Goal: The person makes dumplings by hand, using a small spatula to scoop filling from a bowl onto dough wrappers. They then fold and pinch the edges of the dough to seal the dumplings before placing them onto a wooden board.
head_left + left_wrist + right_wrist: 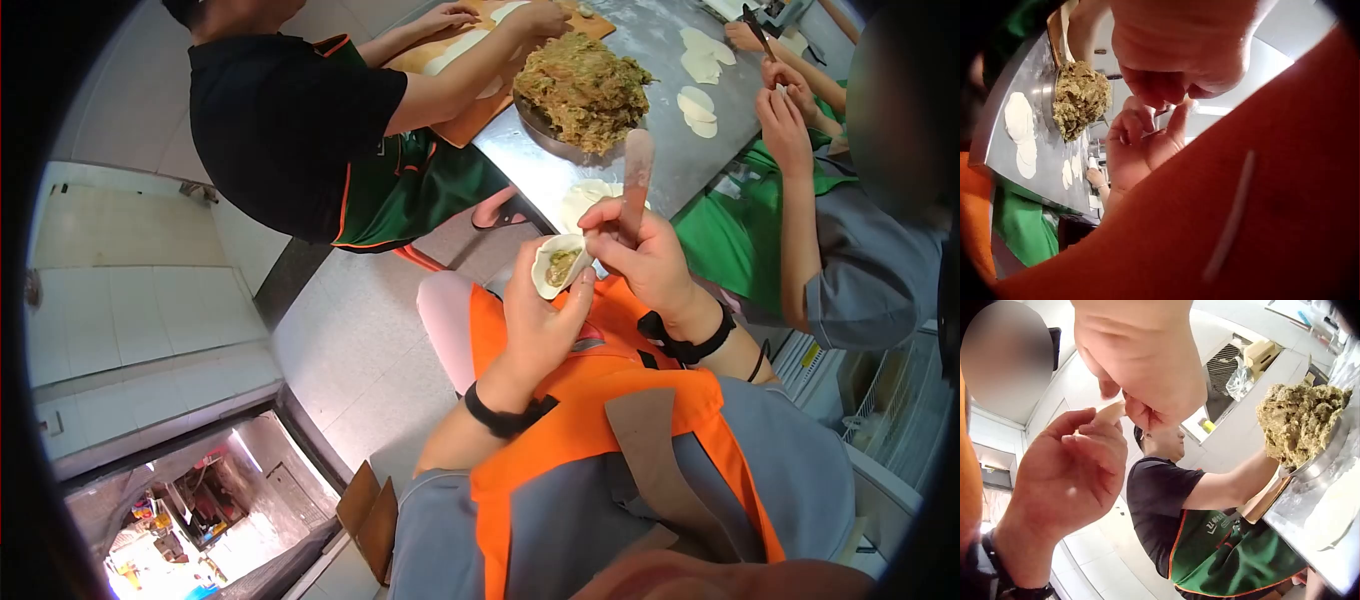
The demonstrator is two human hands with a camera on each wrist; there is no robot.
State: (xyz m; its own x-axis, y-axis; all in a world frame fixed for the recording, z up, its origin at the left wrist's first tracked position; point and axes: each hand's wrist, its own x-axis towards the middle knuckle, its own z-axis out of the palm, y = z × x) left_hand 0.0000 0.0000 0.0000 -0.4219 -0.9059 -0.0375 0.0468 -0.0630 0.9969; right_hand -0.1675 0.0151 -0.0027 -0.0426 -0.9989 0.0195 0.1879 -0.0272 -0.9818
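In the head view my left hand (540, 325) holds a dumpling wrapper (541, 272), cupped and partly folded. Greenish-brown filling (562, 265) shows in its open middle. The fingertips of my right hand (652, 262) pinch the wrapper's edge on the right. That same hand also grips a flat spatula (638, 180), its blade pointing up and dusted pale. From the right wrist view, only a pale edge of the dumpling (1110, 414) shows between the fingers of both hands.
A heaped bowl of filling (580, 95) stands on the metal table (650, 30). Round wrappers (585, 203) lie at the near edge, with more wrappers (697, 108) farther right. One person (290, 120) works at a wooden board (470, 122); another person's hands (785, 115) hold a dark tool.
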